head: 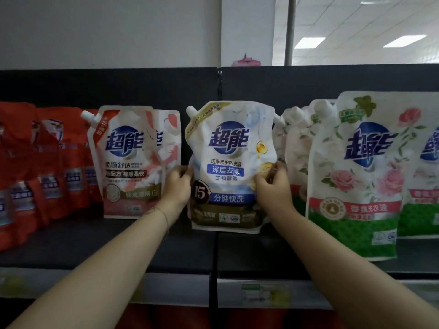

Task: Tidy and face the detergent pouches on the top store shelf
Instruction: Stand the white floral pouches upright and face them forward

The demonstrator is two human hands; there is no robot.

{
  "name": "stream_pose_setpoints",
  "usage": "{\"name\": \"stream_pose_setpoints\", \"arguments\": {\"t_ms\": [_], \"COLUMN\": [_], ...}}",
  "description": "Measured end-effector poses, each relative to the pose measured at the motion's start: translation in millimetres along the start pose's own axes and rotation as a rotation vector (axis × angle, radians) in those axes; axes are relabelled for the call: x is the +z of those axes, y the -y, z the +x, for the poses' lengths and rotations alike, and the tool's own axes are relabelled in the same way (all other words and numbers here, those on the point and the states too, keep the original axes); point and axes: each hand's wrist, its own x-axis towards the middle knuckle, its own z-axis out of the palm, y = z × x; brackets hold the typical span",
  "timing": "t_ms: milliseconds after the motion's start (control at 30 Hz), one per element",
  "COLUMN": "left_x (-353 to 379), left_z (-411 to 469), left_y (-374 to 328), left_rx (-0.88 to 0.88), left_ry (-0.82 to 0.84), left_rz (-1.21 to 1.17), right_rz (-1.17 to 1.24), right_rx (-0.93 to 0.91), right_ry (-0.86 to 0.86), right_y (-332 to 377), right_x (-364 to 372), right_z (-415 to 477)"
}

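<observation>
black top shelf [95, 245] carries the centre detergent pouch [228, 167] upright and label-forward, left hand [177, 186] and right hand [273, 184] each curled on a side edge at mid-height; soft, liquid-filled, likely heavy and saggy, so support both sides low.

On the shelf [95, 245], the middle pouch [228, 162] stands between the left pouch [128, 162] and right pouch [356, 181].
</observation>
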Motion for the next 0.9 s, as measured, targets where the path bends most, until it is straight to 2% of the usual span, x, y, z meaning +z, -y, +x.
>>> {"name": "stream_pose_setpoints", "arguments": {"t_ms": [233,400,533,633,767,900], "left_x": [4,-13,-13,-3,-3,-5], "left_z": [6,12,12,6,1,-5], "left_y": [18,21,24,20,17,15], "left_rx": [0.154,0.143,0.15,0.126,0.073,0.039], "left_ry": [-0.144,-0.301,-0.146,0.014,0.14,0.264], "left_rz": [0.029,0.012,-0.008,-0.083,-0.175,-0.18], "right_rz": [-0.074,-0.166,-0.115,-0.041,0.114,0.107], "right_rx": [-0.134,-0.19,-0.149,0.016,0.234,0.236], "right_ry": [-0.033,-0.05,0.009,0.136,0.243,0.267], "right_y": [-19,-21,-25,-32,-27,-26], "right_x": [-2,-2,-5,-6,-7,-12], "right_z": [-2,-2,-5,-6,-5,-1]}}
